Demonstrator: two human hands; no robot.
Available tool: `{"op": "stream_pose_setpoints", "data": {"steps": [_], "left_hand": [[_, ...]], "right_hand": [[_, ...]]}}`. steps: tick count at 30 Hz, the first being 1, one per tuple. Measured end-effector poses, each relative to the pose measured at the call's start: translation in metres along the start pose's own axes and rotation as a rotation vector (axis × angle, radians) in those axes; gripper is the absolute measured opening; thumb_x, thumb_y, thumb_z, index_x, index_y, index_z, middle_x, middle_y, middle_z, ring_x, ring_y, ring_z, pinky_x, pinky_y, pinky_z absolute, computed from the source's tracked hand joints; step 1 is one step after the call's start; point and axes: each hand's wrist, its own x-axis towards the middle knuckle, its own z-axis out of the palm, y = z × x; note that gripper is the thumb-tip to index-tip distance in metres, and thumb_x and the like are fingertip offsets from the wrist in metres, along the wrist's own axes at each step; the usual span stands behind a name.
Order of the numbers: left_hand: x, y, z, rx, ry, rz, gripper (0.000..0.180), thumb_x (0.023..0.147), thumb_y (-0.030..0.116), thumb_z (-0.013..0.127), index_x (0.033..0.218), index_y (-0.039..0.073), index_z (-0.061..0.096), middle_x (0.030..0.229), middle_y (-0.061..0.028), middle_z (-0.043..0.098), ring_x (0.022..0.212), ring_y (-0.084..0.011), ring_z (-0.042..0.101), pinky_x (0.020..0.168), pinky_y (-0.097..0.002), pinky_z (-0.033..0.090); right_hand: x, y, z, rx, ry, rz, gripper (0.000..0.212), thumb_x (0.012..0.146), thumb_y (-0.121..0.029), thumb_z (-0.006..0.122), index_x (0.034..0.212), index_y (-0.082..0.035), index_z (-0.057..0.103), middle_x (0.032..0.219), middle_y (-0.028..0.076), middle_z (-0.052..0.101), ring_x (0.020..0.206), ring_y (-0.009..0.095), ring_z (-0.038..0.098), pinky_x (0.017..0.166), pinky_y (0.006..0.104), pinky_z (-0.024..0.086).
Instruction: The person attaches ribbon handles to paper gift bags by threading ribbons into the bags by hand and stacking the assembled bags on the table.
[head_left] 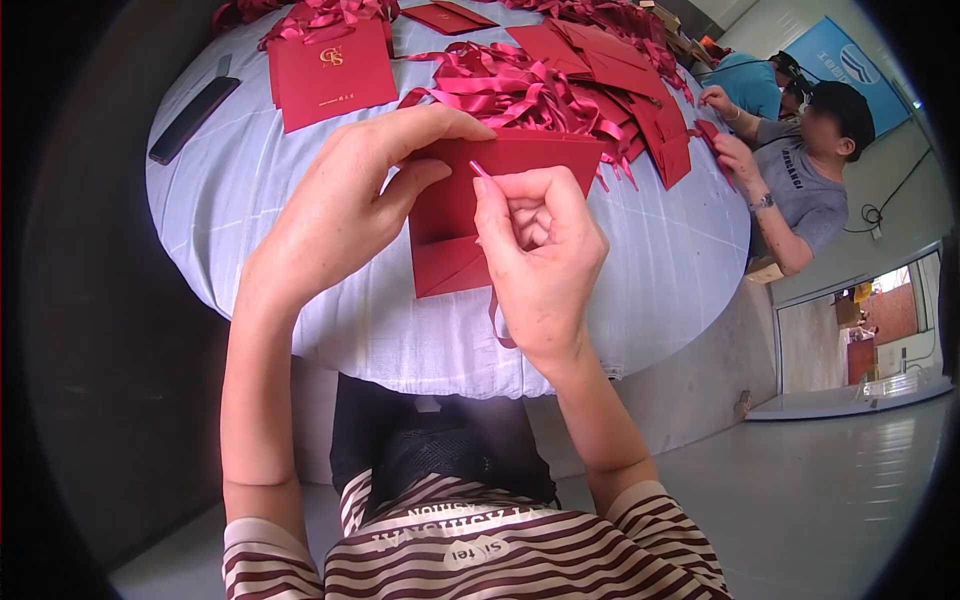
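A dark red paper gift bag (440, 222) lies folded flat on the cloth in front of me, its creased bottom flap toward me. My left hand (345, 190) grips the bag's upper left part, index finger along the top edge and thumb on the face; its other fingers are hidden. Between the thumb and index finger of my right hand (545, 255) is a pink ribbon (480, 170), its tip pointing at the bag near the upper edge. More ribbon hangs below that hand.
Beyond the bag lies a heap of pink ribbons (520, 90). Stacked red bags (335, 80) sit left of it, more red bags (650, 125) right. A black phone (195, 120) rests on the round table's pale cloth (230, 225). A co-worker (810, 165) handles red pieces at the right.
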Motion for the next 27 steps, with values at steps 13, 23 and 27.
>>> {"op": "stream_pose_setpoints", "data": {"steps": [13, 23, 27], "left_hand": [[-0.004, 0.012, 0.012, 0.067, 0.094, 0.019, 0.03, 0.077, -0.01, 0.058, 0.104, 0.001, 0.063, 0.094, -0.0093, 0.064, 0.083, -0.0208, 0.063, 0.075, -0.0298, 0.05], [-0.008, 0.032, 0.029, 0.197, 0.184, 0.121, 0.032, 0.07, -0.015, 0.057, 0.098, 0.0, 0.059, 0.083, -0.0129, 0.053, 0.075, -0.0289, 0.052, 0.066, -0.0354, 0.043], [-0.012, 0.039, 0.034, 0.212, 0.198, 0.135, 0.032, 0.071, -0.014, 0.057, 0.1, 0.0, 0.056, 0.083, -0.0139, 0.049, 0.076, -0.0297, 0.05, 0.066, -0.0365, 0.042]], "right_hand": [[-0.004, -0.009, -0.004, -0.022, 0.034, 0.006, 0.012, 0.084, 0.002, 0.065, 0.082, -0.001, 0.054, 0.066, -0.002, 0.056, 0.053, -0.001, 0.048, 0.045, 0.016, 0.037], [-0.011, -0.028, -0.009, -0.302, 0.092, -0.129, 0.014, 0.079, 0.0, 0.068, 0.081, 0.0, 0.055, 0.07, 0.007, 0.057, 0.051, 0.013, 0.056, 0.049, 0.0249, 0.048], [-0.019, -0.033, -0.007, -0.221, 0.109, -0.018, 0.012, 0.082, 0.0, 0.065, 0.082, 0.0, 0.053, 0.072, 0.007, 0.059, 0.055, 0.01, 0.056, 0.049, 0.0241, 0.047]]}}
